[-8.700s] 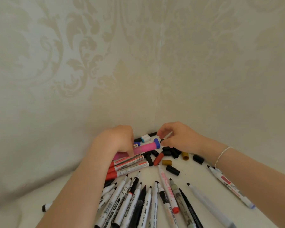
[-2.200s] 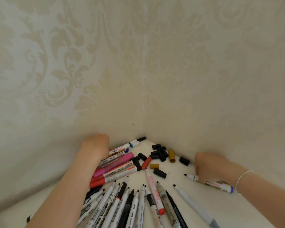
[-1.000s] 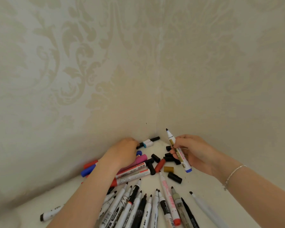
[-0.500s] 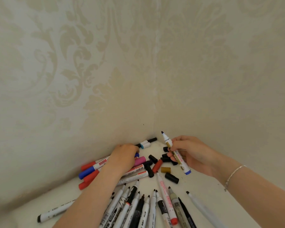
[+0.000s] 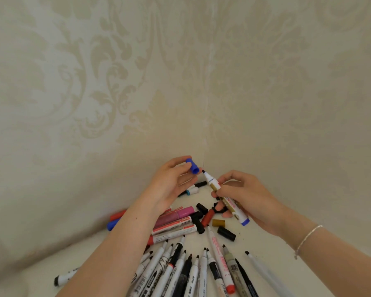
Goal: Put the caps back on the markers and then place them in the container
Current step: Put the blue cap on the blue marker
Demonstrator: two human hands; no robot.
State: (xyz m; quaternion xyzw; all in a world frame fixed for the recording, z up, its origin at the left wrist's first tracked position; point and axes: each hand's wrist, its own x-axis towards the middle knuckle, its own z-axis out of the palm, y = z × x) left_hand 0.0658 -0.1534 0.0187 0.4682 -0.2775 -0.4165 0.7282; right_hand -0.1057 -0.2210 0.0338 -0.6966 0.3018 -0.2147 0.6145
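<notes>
Blue cap [image 5: 192, 166], cream damask wallpaper [image 5: 107, 82], pink marker [image 5: 177, 215].

You are working in what looks like a home interior, in the corner of a room. Evidence: two walls meet at a vertical seam [image 5: 205, 133], and both carry cream damask wallpaper [image 5: 99, 67] with a pale leaf-and-scroll pattern, a domestic finish, not that of a lab or workshop. The work surface is a plain white tabletop [image 5: 263, 243] pushed right into that corner. Loose markers [image 5: 174, 230] and their caps [image 5: 219, 222] lie scattered directly on it. Which room of the house this is, you cannot tell from this view.
</notes>
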